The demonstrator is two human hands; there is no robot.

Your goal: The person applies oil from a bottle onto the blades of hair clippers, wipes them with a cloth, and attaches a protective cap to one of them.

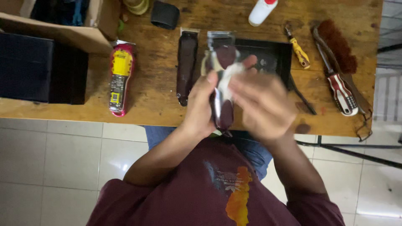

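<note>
My left hand (201,106) grips a dark maroon hair clipper (223,113) upright over the table's front edge, its metal blade end pointing away from me. My right hand (259,102), blurred, presses a small white cloth or tissue (228,79) against the clipper's body. Beside them on the wooden table (155,62) lies a second dark clipper shell (185,67), and further left an opened clipper with a red casing and yellow insides (120,77).
A black tray (274,56) sits behind my hands. To the right lie a yellow-handled tool (299,50), a red-and-white-handled screwdriver (341,92) and a brown brush (339,44). A cardboard box (63,31) and a black box (39,69) stand at left; a white bottle (260,10) at the back.
</note>
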